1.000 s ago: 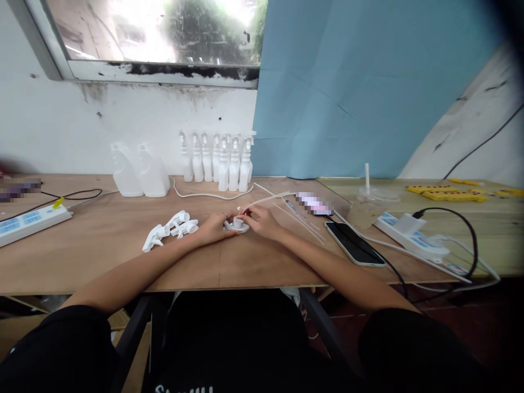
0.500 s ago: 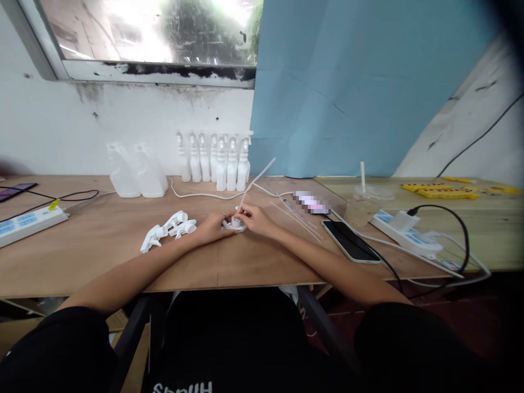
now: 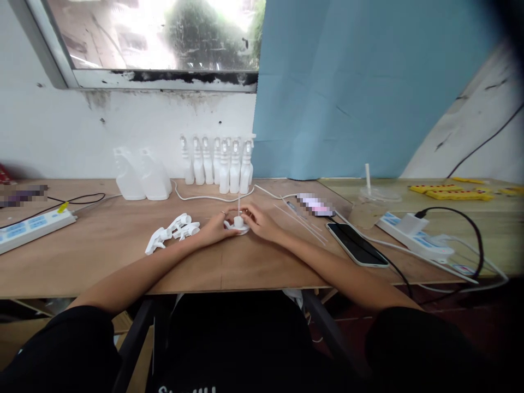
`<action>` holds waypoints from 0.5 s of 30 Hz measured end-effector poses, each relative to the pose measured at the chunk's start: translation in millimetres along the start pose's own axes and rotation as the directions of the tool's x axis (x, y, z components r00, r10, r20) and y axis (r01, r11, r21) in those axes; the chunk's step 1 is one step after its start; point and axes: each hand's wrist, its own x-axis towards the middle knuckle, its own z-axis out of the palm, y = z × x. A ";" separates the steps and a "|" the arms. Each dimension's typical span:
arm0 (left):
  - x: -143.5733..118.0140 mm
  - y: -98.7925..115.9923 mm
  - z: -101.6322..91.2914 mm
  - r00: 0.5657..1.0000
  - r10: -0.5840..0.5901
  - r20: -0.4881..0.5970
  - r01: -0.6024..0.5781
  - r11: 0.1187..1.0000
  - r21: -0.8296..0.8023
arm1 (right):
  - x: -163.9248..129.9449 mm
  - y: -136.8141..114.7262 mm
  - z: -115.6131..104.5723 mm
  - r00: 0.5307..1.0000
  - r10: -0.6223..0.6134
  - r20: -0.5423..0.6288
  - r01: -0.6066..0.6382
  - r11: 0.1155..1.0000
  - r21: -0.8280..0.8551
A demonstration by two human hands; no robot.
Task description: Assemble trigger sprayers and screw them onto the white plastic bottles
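Observation:
A white trigger spray head (image 3: 238, 221) lies low over the table between my two hands. My left hand (image 3: 218, 228) has its fingers and thumb closed on the spray head's left side. A thin pale dip tube (image 3: 239, 203) stands nearly upright out of the spray head's collar. Against the base of that tube, the fingers of my right hand (image 3: 260, 222) are pinched; their tips are small and partly hidden. More white trigger spray heads (image 3: 174, 230) lie in a loose group by my left forearm.
Several white spray bottles (image 3: 224, 169) stand at the wall, left of a blue curtain (image 3: 347, 87). Two translucent jugs (image 3: 153, 180) are farther left. Loose thin tubes (image 3: 301, 221), a phone (image 3: 357, 244) and cables lie on the right, near a power strip (image 3: 413, 237). Another power strip (image 3: 35, 229) lies left.
The dip tube leaned to the upper right and now stands nearly upright. My right hand stays close beside the spray head. The whole view has shifted slightly.

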 end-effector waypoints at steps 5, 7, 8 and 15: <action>-1.5 9.4 -5.1 1.000 -0.015 -0.010 0.012 0.955 -0.296 | -2.9 12.1 -13.5 0.938 -0.323 0.125 0.346 0.896 -0.280; -2.8 16.1 -5.3 0.999 0.019 0.040 -0.003 0.928 -0.371 | -2.6 16.1 -13.2 0.874 -0.421 0.243 0.484 0.798 -0.358; -2.9 19.7 -6.5 0.996 0.041 0.077 -0.009 0.925 -0.379 | -2.6 16.9 -12.1 0.846 -0.458 0.274 0.533 0.759 -0.376; 24.0 11.7 -87.7 0.925 0.063 -0.374 -0.033 0.996 0.088 | -1.9 1.9 -19.2 0.840 -0.517 0.166 0.534 0.731 -0.424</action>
